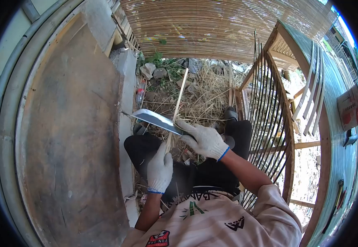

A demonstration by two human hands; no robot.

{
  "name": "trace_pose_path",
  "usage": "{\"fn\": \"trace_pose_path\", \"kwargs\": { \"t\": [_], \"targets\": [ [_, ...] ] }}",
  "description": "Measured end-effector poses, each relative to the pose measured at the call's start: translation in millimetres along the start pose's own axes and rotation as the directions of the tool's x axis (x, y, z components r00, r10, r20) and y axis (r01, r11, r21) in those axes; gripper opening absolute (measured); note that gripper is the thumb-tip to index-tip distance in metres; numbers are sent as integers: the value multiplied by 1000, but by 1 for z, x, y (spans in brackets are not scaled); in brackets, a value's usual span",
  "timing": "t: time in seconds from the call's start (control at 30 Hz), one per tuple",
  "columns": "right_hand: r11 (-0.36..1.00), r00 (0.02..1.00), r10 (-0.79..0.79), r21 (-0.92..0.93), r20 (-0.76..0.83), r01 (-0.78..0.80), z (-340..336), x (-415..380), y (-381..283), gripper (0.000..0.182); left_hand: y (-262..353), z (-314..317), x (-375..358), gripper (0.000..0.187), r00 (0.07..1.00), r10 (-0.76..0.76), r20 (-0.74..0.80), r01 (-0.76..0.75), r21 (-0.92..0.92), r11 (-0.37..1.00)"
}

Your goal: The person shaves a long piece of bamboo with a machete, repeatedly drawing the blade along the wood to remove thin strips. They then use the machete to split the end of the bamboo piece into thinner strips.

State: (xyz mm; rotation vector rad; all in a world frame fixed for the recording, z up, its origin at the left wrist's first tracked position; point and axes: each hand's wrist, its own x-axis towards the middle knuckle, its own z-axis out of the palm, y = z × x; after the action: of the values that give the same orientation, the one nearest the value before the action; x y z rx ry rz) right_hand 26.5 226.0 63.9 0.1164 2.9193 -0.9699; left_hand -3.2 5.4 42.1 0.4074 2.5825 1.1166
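In a white knitted glove with a blue cuff, my left hand is closed around the lower end of a thin bamboo strip. The strip points up and away from me, over the ground between my knees. My right hand, gloved the same way, is wrapped round the handle of a machete. Its broad blade points left and lies across the strip, just above my left hand. Most of the handle is hidden by my right glove.
A wooden board stands along the left. Bamboo shavings and stones cover the ground ahead, below a slatted bamboo screen. At right, a wooden frame with dark rods adjoins a green table with curved strips on it.
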Motion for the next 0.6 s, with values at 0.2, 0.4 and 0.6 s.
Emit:
{"fn": "trace_pose_path", "kwargs": {
  "t": [0.2,0.4,0.6],
  "targets": [
    [986,986,-157,-67,-59,153,14,5,3,57,10,-2,8,41,972,214,-93,-213,22,977],
    [978,995,-89,-191,-45,79,-3,12,6,58,6,-6,-1,41,979,192,-70,-189,41,981],
    [989,978,24,-135,-208,-53,-21,29,29,57,-9,-7,-25,40,958,269,-97,-269,9,963]
  ]
}}
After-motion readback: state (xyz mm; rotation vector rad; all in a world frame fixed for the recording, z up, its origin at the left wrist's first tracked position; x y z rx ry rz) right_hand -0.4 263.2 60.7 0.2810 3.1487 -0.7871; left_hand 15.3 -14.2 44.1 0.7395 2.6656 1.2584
